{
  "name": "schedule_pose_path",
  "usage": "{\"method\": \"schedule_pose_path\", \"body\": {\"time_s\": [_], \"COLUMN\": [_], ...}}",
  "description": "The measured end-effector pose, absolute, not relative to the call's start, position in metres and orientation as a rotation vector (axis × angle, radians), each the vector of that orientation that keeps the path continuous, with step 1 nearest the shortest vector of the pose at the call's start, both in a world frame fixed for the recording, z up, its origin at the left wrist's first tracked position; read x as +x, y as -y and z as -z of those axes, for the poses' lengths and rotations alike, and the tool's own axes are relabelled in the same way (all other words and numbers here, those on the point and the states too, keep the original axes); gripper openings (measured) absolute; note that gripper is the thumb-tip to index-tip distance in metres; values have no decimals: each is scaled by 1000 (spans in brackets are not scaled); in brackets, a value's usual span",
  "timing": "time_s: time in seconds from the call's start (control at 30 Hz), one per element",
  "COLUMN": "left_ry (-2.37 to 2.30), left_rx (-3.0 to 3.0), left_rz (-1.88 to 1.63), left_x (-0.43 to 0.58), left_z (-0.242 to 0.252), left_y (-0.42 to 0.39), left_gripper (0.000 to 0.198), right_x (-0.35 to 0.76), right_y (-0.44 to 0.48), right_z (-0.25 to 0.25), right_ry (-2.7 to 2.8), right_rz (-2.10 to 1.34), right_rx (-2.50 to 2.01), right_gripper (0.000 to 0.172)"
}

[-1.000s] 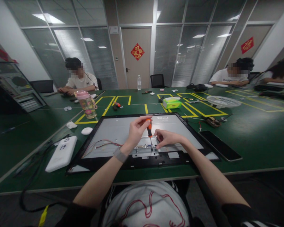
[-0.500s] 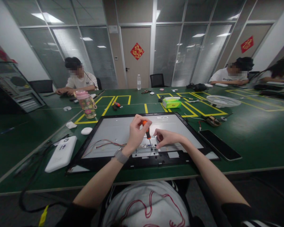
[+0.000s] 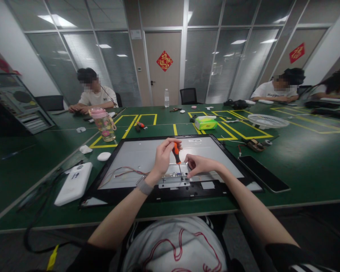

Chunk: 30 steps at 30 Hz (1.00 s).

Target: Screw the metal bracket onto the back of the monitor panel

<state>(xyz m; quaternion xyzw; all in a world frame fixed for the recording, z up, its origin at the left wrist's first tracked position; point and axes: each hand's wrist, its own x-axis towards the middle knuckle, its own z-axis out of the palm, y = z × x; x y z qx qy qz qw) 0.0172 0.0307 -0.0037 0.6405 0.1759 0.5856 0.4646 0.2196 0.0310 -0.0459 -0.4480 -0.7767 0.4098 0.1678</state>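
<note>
A flat display panel [image 3: 147,151] with a black frame lies on the green table. My left hand [image 3: 163,156] is closed on the handle of an orange and black screwdriver [image 3: 176,154], which leans slightly with its tip down on the metal bracket [image 3: 174,182] near the panel's front edge. Just right of the tip, my right hand [image 3: 198,165] rests at the bracket with thumb and fingers curved; whether it pinches a small part is hidden. Thin wires [image 3: 130,170] run left from the bracket across the panel.
Left of the panel are a white power bank [image 3: 74,184], a white case [image 3: 104,156] and a pink-lidded bottle [image 3: 103,124]. On the right lies a black phone [image 3: 263,173]. Behind are a green tissue pack [image 3: 206,122] and a fan grille [image 3: 268,121]. Several people sit across the table.
The fingers of my left hand have shifted on the screwdriver handle, showing more of it. The tip stays at the bracket, and my right hand has hardly moved.
</note>
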Motion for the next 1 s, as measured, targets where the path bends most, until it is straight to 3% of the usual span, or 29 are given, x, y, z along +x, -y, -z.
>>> {"method": "schedule_pose_path", "body": {"time_s": [0.23, 0.67, 0.93, 1.0], "left_ry": [-471, -296, -519, -498], "left_rx": [1587, 1521, 1768, 1769], "left_rz": [-1433, -1243, -1459, -1468], "left_x": [16, 19, 18, 19], "left_z": [4, 3, -3, -2], "left_y": [-34, -30, -23, -23], "left_gripper": [16, 28, 12, 17], "right_x": [220, 220, 220, 220], "right_y": [-31, -33, -32, -32], "right_z": [45, 48, 46, 47], "right_ry": [2233, 2230, 2232, 2238], "right_rz": [-1133, -1137, -1128, -1119], "right_rx": [-1250, -1262, -1257, -1261], "right_gripper": [69, 69, 69, 69]}}
